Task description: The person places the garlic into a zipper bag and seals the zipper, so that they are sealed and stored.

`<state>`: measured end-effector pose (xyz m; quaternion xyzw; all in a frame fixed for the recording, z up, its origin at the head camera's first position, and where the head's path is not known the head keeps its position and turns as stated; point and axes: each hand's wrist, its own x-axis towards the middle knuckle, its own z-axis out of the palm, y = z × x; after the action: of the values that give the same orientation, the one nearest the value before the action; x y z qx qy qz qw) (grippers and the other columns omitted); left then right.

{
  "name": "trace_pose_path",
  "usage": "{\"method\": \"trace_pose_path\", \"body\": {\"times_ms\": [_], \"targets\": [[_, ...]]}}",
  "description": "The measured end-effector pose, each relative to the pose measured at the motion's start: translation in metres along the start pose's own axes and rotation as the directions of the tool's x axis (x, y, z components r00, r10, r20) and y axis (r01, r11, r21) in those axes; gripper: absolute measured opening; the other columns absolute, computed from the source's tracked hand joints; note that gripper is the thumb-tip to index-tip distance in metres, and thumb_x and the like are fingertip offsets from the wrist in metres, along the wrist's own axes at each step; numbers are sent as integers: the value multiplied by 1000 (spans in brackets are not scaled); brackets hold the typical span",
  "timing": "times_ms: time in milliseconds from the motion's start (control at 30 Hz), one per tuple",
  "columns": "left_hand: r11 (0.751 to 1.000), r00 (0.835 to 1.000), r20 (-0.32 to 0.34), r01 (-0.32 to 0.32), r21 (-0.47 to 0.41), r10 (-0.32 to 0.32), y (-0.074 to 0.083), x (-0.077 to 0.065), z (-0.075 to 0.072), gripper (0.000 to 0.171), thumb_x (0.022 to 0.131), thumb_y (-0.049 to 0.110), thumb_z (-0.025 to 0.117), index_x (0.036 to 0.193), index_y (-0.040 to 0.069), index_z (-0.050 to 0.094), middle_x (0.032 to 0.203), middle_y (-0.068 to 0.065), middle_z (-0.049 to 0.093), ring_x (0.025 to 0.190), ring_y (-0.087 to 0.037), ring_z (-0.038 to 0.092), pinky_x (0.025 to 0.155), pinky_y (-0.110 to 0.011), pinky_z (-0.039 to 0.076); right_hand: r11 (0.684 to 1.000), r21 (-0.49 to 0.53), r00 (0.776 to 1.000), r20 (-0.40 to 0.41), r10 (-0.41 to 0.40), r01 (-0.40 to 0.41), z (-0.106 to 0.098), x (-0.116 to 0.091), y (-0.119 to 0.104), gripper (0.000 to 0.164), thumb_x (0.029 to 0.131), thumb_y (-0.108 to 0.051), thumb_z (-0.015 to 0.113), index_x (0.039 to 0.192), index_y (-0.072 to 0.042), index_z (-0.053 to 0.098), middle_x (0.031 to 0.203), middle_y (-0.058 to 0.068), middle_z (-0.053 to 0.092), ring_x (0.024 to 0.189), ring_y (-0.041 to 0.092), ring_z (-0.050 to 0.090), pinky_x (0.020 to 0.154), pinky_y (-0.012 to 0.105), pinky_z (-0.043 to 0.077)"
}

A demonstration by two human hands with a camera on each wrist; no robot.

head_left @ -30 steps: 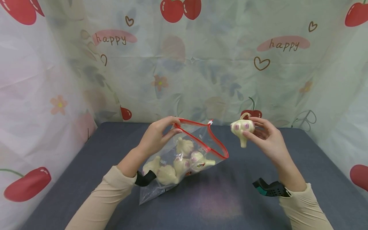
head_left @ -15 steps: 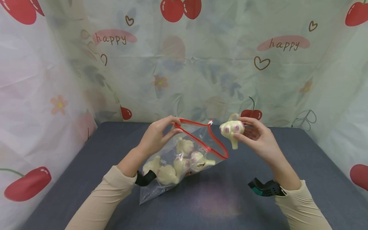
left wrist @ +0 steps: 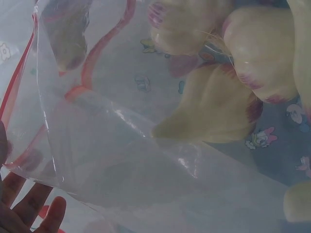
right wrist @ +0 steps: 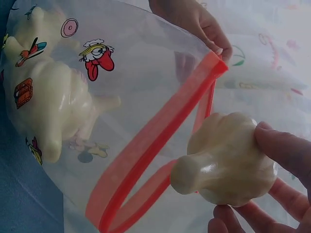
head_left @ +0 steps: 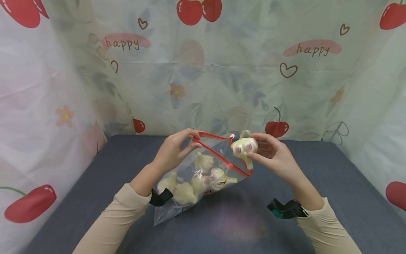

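Note:
A clear zip bag [head_left: 187,169] with a red-edged mouth leans on the table, its opening spread toward the right. My left hand [head_left: 173,148] pinches the bag's upper left rim between thumb and fingers. Several garlic bulbs [head_left: 184,193] lie inside, cream with purple patches. My right hand [head_left: 276,155] holds one more garlic bulb [head_left: 244,146] by its side, stem down, right at the bag mouth. In the right wrist view that bulb [right wrist: 226,160] sits beside the red zip strip [right wrist: 150,145], thumb on one side and fingers below.
A dark grey table [head_left: 127,165] lies under everything. Fabric printed with cherries [head_left: 277,129] hangs behind and at both sides. Each wrist wears a black strap, with the right strap [head_left: 287,209] low over the table.
My right hand has carried the garlic bulb leftward and slightly down, from apart from the bag to its mouth. The left hand and the bag have stayed in place.

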<state>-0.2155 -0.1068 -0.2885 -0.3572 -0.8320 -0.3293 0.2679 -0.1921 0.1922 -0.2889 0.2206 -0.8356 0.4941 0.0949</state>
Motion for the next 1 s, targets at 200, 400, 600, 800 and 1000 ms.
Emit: {"method": "trace_pose_path", "body": {"times_ms": [200, 400, 600, 800, 1000], "targets": [[1000, 1000, -3, -6, 2, 6, -1, 0, 1, 20, 82, 14, 70, 97, 8, 59, 106, -9, 67, 95, -24, 65, 80, -37, 53, 1000, 2, 1000, 29, 4, -4, 6, 3, -2, 46, 84, -14, 70, 127, -11, 53, 122, 8, 55, 100, 1, 59, 82, 17, 51], [1000, 1000, -5, -16, 8, 16, -1, 0, 0, 20, 82, 15, 69, 97, 9, 58, 106, -8, 67, 95, -23, 65, 78, -36, 53, 1000, -12, 999, 49, -14, 15, 11, 5, -3, 45, 84, -14, 70, 126, -14, 55, 116, 6, 59, 97, 2, 59, 83, 18, 50], [1000, 1000, 1, -15, 10, 15, 0, 0, 0, 20, 83, 16, 69, 98, 9, 58, 105, -8, 67, 95, -23, 65, 78, -36, 53, 999, -11, 997, 73, -33, 34, 16, 8, -3, 46, 83, -15, 72, 126, -15, 55, 117, 5, 60, 97, 6, 60, 83, 21, 51], [1000, 1000, 11, -2, 11, 2, 1, 0, 0, 19, 83, 16, 68, 98, 9, 58, 105, -8, 67, 95, -23, 65, 78, -36, 53, 999, 1, 992, 116, -42, 42, 21, 11, -3, 48, 82, -14, 72, 127, -14, 55, 122, 6, 58, 101, 15, 60, 84, 24, 52], [1000, 1000, 9, -2, 10, 2, 2, 0, 0, 19, 83, 16, 68, 98, 9, 58, 104, -8, 67, 94, -23, 65, 78, -35, 53, 998, 28, 986, 159, -52, 48, 27, 14, -6, 49, 81, -14, 73, 127, -14, 55, 125, 7, 58, 104, 23, 60, 86, 27, 52]]}}
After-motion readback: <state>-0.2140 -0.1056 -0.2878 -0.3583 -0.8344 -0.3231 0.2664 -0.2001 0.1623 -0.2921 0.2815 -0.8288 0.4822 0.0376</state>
